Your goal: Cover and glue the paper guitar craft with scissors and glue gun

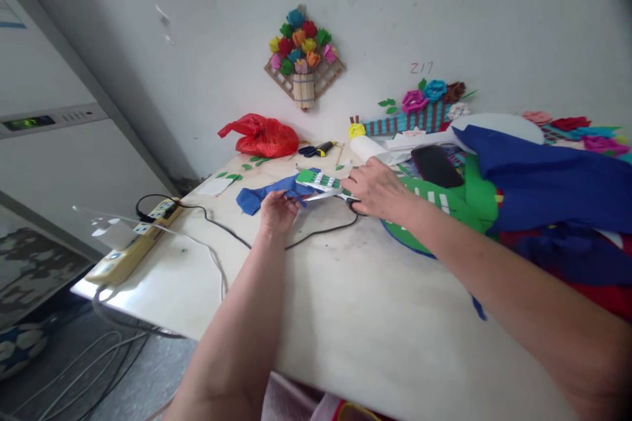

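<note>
In right hand (375, 187), a closed grip on scissors (323, 195); in left hand (278, 212), a narrow pinch on blue sheet (254, 199), just beside the scissors' tips. Main risk: a nicked left fingertip, from blades so near the pinch. Also possible: a crooked cut, from slack in the crumpled blue sheet; accidental damage to green-and-white piece (316, 179), from lying close behind the scissors; a snag on black cable (316, 234), from passing near the handles. Readable: "217" in red on wall (197, 46), beyond and right of the scissors; apparently "27" on green display (29, 123), far left of the scissors. No legible brand.
</note>
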{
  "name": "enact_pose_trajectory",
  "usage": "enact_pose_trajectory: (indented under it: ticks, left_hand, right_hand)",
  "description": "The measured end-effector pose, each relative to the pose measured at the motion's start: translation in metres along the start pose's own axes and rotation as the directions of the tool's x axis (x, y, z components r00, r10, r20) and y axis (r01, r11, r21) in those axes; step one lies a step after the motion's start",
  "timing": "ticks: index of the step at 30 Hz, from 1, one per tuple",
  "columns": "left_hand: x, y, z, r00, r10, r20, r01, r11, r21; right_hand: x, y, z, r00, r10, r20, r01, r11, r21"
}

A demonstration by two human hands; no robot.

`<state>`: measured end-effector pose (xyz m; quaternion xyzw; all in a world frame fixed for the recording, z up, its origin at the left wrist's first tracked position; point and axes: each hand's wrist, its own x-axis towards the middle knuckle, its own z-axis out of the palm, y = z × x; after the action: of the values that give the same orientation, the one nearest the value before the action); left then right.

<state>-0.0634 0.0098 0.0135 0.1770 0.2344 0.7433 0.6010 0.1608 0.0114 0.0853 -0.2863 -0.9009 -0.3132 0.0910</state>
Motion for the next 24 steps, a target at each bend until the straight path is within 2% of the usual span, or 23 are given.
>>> enact_pose_trajectory:
  ticks: [17, 24]
  left_hand:
    - [-0.001, 0.003, -0.005, 0.99, -0.002, 0.139, 0.008, 0.999, -0.038]
    - [-0.003, 0.003, -0.004, 0.985, -0.017, 0.173, 0.03, 0.997, -0.077]
  right_hand:
    - [0.013, -0.018, 0.009, 0.993, -0.002, -0.115, -0.013, 0.991, -0.134]
    - [0.016, -0.022, 0.004, 0.99, 0.019, -0.139, -0.038, 0.99, -0.133]
